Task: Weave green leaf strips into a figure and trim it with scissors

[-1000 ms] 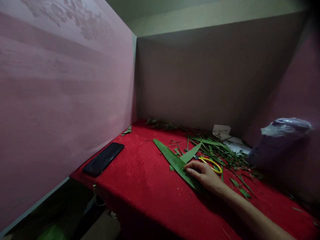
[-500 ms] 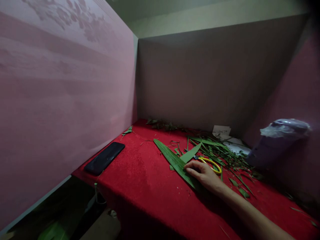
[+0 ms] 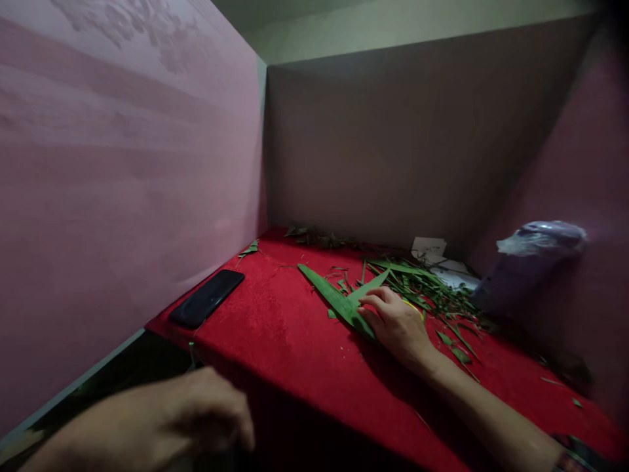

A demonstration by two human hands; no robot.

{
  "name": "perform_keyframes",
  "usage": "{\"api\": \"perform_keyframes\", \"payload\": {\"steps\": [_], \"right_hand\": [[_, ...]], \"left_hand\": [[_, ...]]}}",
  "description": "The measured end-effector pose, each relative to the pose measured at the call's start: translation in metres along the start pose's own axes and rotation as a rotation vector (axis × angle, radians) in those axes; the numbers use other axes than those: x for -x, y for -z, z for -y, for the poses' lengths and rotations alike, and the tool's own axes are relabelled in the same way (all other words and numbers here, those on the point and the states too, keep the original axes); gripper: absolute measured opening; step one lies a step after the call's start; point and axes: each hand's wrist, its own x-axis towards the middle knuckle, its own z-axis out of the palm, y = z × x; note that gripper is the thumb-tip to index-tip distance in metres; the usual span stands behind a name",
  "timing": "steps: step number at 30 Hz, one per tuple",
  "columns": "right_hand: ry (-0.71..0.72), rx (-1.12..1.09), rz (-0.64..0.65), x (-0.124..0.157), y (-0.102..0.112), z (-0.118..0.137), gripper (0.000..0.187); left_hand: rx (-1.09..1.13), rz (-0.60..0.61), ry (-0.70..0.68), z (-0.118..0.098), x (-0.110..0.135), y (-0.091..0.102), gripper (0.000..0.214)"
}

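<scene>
– Dim pink walls (image 3: 122,183) are set around a tabletop (image 3: 275,328) covered in red cloth. What is being handled there?

– One long leaf (image 3: 329,292). It is laid slantwise near the middle of the tabletop, its pointed end aimed away and to the left, its near end hidden by the right hand (image 3: 407,331). Close to the hand, it is met at an angle by a second leaf (image 3: 371,284).

– Is the long leaf gripped?

– That cannot be told for certain. The fingers (image 3: 376,298) are bent over it, thumb and forefinger tips brought close together, but whether it is pinched or merely pressed down is not shown.

– And the left hand (image 3: 191,413)?

– It is held low by the near edge, well apart from the leaf, its fingers curled. It is blurred, so whether anything is held cannot be told.

– How is the leaf best steadied?

– Light, even pressure should be applied near the crossing, with the blade kept flat so that it is not creased. Support by both hands seems safer, since so thin a leaf is likely to be twisted or split if tugged from one side only.

– Should anything nearby be minded?

– The yellow handle (image 3: 417,307), partly hidden behind the right hand, and the green cuttings (image 3: 422,287) beyond; neither should be snagged.
</scene>
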Motion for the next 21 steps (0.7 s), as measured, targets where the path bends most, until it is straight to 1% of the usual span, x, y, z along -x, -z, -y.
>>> {"api": "perform_keyframes", "payload": {"steps": [1, 2, 3, 4, 5, 6, 8, 9, 10, 12, 14, 15, 16, 17, 18, 21], "right_hand": [[0.061, -0.092, 0.002, 0.000, 0.004, 0.006, 0.024], [0.116, -0.232, 0.022, 0.001, 0.008, 0.013, 0.027], [0.141, -0.392, 0.093, 0.002, 0.011, 0.021, 0.031], [0.150, -0.566, 0.170, 0.004, 0.015, 0.030, 0.039], [0.139, -0.725, 0.256, 0.007, 0.018, 0.039, 0.046], [0.147, -0.854, 0.327, 0.010, 0.020, 0.048, 0.053], [0.096, -1.040, 0.440, 0.017, 0.023, 0.065, 0.059], [0.044, -1.105, 0.500, 0.021, 0.023, 0.072, 0.061], [0.002, -1.192, 0.538, 0.024, 0.022, 0.078, 0.063], [-0.114, -1.392, 0.594, 0.028, 0.017, 0.085, 0.058], [-0.243, -1.527, 0.614, 0.029, 0.010, 0.085, 0.052], [-0.322, -1.561, 0.593, 0.029, 0.008, 0.083, 0.047], [-0.392, -1.569, 0.554, 0.027, 0.006, 0.080, 0.040], [-0.439, -1.569, 0.504, 0.025, 0.005, 0.076, 0.036], [-0.471, -1.560, 0.457, 0.022, 0.005, 0.072, 0.033], [-0.495, -1.521, 0.362, 0.014, 0.004, 0.056, 0.033]], "left_hand": [[-0.037, 0.135, -0.005, -0.017, -0.016, 0.014, 0.021], [-0.073, 0.138, -0.033, -0.034, -0.034, 0.028, 0.022], [-0.093, 0.110, -0.080, -0.048, -0.053, 0.041, 0.023], [-0.114, 0.154, -0.120, -0.061, -0.073, 0.053, 0.026], [-0.113, 0.174, -0.152, -0.072, -0.092, 0.063, 0.027], [-0.100, 0.210, -0.182, -0.081, -0.109, 0.071, 0.027], [-0.097, 0.303, -0.220, -0.097, -0.138, 0.084, 0.026], [-0.094, 0.338, -0.233, -0.105, -0.149, 0.088, 0.025], [-0.084, 0.367, -0.253, -0.113, -0.157, 0.092, 0.023], [-0.056, 0.384, -0.276, -0.127, -0.168, 0.098, 0.021], [-0.012, 0.327, -0.295, -0.134, -0.174, 0.102, 0.023], [-0.004, 0.277, -0.266, -0.134, -0.177, 0.103, 0.025], [0.043, 0.121, -0.261, -0.130, -0.181, 0.103, 0.024], [0.059, 0.042, -0.261, -0.123, -0.186, 0.104, 0.024], [0.068, -0.003, -0.257, -0.113, -0.192, 0.104, 0.023], [0.133, -0.239, -0.247, -0.073, -0.210, 0.103, 0.027]]}}
